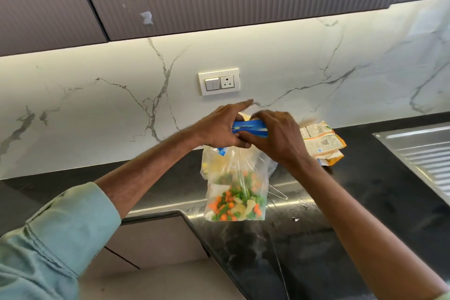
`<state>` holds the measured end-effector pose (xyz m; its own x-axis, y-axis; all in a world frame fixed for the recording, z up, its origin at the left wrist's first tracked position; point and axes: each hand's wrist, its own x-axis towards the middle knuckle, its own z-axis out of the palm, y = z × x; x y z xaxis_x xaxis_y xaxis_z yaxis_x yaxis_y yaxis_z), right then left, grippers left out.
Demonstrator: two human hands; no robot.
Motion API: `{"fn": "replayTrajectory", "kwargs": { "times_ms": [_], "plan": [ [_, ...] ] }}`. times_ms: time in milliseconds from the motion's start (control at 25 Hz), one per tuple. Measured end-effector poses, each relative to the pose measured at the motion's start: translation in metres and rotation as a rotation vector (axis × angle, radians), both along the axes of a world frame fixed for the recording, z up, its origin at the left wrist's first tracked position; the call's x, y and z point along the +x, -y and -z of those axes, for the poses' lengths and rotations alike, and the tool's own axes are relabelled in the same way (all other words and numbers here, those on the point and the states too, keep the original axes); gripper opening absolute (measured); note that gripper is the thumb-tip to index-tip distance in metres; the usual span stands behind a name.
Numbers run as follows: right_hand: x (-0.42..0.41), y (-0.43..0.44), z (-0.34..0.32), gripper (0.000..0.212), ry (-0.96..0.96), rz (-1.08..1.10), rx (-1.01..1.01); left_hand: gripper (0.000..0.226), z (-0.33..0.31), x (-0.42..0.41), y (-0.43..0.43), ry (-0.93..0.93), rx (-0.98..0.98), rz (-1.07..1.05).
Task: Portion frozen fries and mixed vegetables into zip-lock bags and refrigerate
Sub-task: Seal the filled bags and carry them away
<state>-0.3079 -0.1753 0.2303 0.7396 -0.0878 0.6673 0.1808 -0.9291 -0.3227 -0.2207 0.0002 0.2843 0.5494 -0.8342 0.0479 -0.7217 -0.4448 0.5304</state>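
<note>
— Blue, that zip seal. Who holds it?
— Both: left hand and right hand pinch it; the zip-lock bag hangs over the black countertop, mixed vegetables at its bottom.

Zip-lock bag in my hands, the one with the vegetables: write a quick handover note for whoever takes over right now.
Left hand: grip curled round the blue zip strip at the top of the zip-lock bag, index finger straight.
Right hand: pinches the same strip at its other end.
Things: the bag hangs from both hands over the black counter, with the mixed vegetables in its lower part. The orange packet lies on the counter near the wall.
Done: vegetables are in this bag.
Left: I cannot tell whether the seal is shut. Finish it, then refrigerate. Fries are not clearly in view.
</note>
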Motion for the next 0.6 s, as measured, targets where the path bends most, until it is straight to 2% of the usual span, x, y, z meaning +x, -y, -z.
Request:
{"fn": "replayTrajectory", "kwargs": {
  "times_ms": [40,120,240,360,600],
  "plan": [
    [-0.004,0.003,0.007,0.058,0.048,0.018,-0.075,0.105,-0.002,-0.004,0.004,0.015,0.006,0.008],
    [-0.022,0.010,0.015,0.055,0.149,0.020,-0.097,0.098,-0.006,-0.012,0.009,0.024,0.024,0.044],
    [-0.043,0.019,0.012,0.053,0.226,-0.032,-0.066,0.065,-0.009,-0.030,0.018,0.036,0.025,0.135],
    [-0.069,0.028,0.019,0.051,0.191,-0.040,-0.080,0.034,-0.010,-0.058,0.028,0.069,0.052,0.245],
    [-0.145,0.031,0.018,0.033,0.211,0.113,-0.043,0.021,-0.006,-0.114,0.053,0.244,0.113,0.391]
  ]
}}
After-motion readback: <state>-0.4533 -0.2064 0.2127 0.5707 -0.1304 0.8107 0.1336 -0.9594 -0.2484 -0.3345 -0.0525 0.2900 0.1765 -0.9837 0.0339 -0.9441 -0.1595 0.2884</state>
